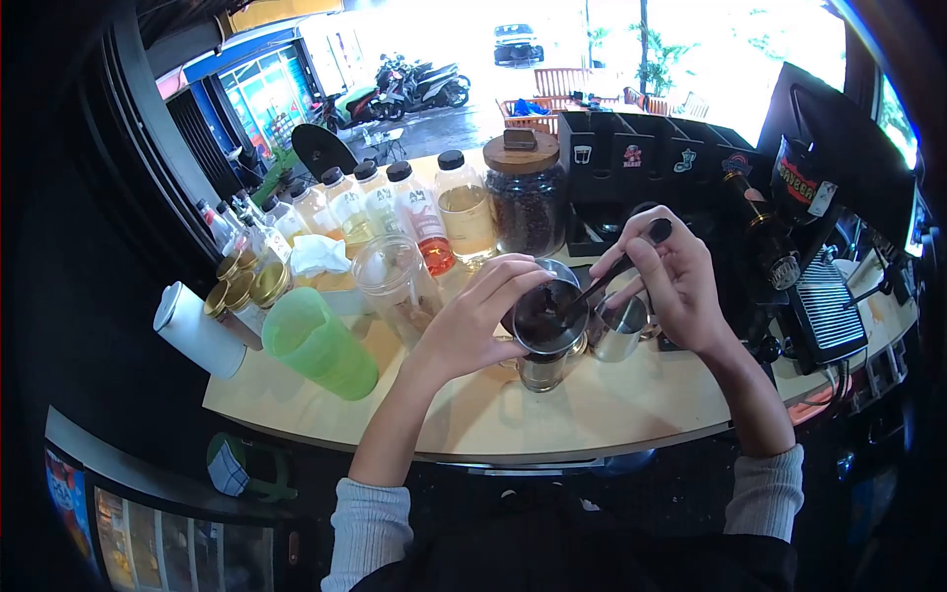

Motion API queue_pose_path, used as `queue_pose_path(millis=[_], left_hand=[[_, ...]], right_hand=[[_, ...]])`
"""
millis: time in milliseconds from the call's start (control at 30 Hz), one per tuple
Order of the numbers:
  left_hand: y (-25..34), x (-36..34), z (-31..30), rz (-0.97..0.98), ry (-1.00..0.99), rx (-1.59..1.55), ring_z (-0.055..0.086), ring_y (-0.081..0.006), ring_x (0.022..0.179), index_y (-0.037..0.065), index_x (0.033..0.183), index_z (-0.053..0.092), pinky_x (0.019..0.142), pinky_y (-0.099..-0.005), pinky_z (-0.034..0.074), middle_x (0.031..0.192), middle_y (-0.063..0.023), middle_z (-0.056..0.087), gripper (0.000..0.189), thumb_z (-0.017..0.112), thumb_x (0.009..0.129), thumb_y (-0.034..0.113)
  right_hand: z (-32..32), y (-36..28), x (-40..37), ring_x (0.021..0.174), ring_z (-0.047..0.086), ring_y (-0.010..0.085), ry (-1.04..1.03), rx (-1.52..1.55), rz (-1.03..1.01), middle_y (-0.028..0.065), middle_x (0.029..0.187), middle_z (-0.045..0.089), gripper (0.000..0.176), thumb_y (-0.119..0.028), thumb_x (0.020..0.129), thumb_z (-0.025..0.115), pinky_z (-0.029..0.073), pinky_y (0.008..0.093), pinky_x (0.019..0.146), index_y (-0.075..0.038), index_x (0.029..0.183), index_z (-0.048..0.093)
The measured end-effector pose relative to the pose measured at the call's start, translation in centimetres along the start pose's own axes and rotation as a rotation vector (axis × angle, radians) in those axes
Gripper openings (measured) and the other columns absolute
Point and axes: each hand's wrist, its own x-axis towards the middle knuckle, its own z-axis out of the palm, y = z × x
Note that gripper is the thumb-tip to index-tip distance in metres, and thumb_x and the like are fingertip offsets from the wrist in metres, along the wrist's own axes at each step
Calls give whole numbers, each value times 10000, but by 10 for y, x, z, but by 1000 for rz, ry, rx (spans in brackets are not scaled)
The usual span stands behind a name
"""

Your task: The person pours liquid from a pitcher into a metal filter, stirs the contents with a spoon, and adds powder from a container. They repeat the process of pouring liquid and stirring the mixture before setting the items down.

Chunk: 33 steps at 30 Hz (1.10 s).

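Observation:
My left hand (480,318) is wrapped round a metal cup (550,335), tilted so its opening faces me, with something dark inside. My right hand (671,281) pinches the handle of a dark spoon (619,269), whose lower end reaches into the cup. Just below the held cup, a small metal vessel (541,374) stands on the wooden counter (473,409). Beside it, under my right hand, is a shiny metal pitcher (619,331). Left of my left hand stands a clear plastic jar (395,281).
A green pitcher (321,345) and a white container (199,331) stand at the left. Several capped bottles (419,212) and a wooden-lidded bean jar (526,202) line the back. A black organizer (651,163) and a drip tray (827,304) are at the right.

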Motion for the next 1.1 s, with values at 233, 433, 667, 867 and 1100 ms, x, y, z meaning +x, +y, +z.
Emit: queue_pose_path(millis=[233, 433, 667, 867, 1100], left_hand=[[1, 1, 2, 2, -2, -15, 488, -280, 1211, 104, 1254, 513, 1039, -395, 412, 1236, -89, 508, 783, 843, 544, 135], [2, 1, 0, -12, -11, 4, 489, -279, 1210, 100, 1253, 515, 1038, -392, 413, 1232, -89, 510, 774, 839, 550, 133], [1, 1, 2, -12, -19, 5, 487, -285, 1213, 101, 1256, 514, 1038, -390, 413, 1245, -90, 504, 770, 836, 558, 140], [2, 1, 4, -2, -7, -10, 478, -290, 1205, 107, 1234, 500, 1022, -400, 425, 1222, -78, 494, 744, 824, 565, 127], [4, 0, 2, -7, -8, -14, 486, -281, 1194, 112, 1241, 500, 1012, -397, 431, 1219, -68, 496, 744, 819, 569, 127]], right_hand=[[0, -3, -5, 828, 679, 159, -100, -103, -77, 144, 857, 672, 118, -74, 981, 433, 590, 276, 643, 27, 1027, 474], [-4, -4, -3, 852, 675, 192, -125, -159, 44, 152, 868, 626, 147, -100, 1001, 378, 599, 262, 608, 28, 1024, 445], [-6, -3, 2, 804, 677, 148, -211, -121, 15, 112, 854, 676, 93, -66, 970, 445, 580, 273, 640, 0, 1015, 492], [-7, -18, 17, 754, 685, 186, -329, -284, -94, 104, 774, 665, 86, -39, 925, 484, 550, 293, 641, 0, 997, 513], [-3, -9, 24, 632, 650, 121, -351, -169, -61, 94, 748, 672, 107, -62, 928, 494, 525, 254, 570, 9, 1000, 528]])
